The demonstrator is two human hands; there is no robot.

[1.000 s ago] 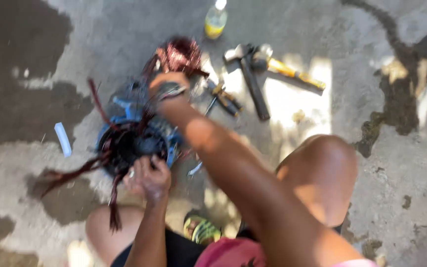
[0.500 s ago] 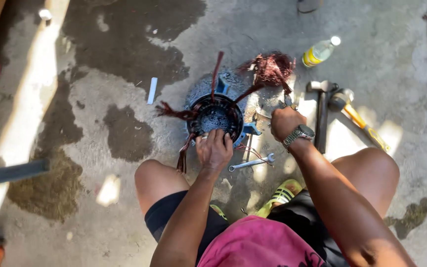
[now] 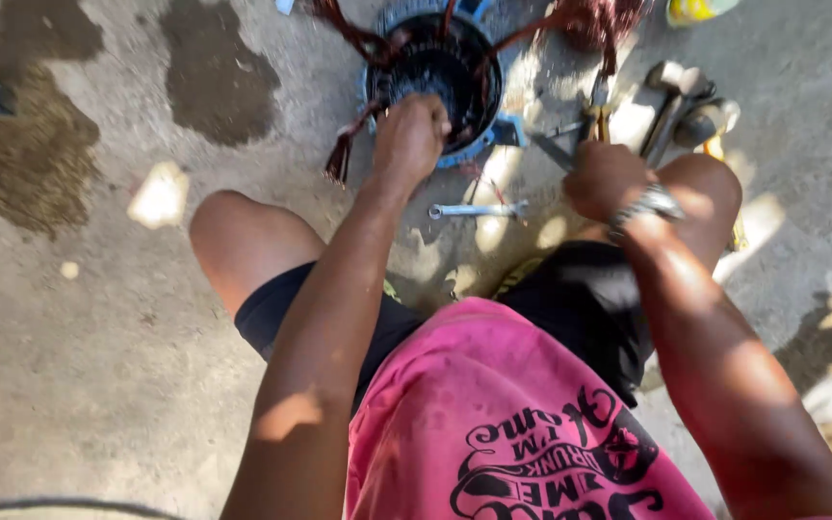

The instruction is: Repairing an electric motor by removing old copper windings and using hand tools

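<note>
L hand [image 3: 410, 137] fisted on motor stator [image 3: 435, 72] rim; R hand [image 3: 606, 178] closed on pliers [image 3: 596, 108].

One motor stator [image 3: 435, 72], one wrench [image 3: 479, 209], two hammers [image 3: 676, 101], one bottle [image 3: 695, 10].

An outdoor repair spot: stained concrete floor [image 3: 98, 366], hammers [image 3: 671, 101], a wrench [image 3: 479, 209] lying about.

floor [image 3: 98, 318]: rough matt concrete, dark stains | stator housing [image 3: 435, 72]: blue-painted metal, dark ribbed core | windings [image 3: 358, 43]: reddish copper wire, dull | wrench [image 3: 479, 209]: bright smooth metal | shirt [image 3: 493, 414]: pink cloth, matt | wristwatch [image 3: 649, 204]: shiny metal
</note>
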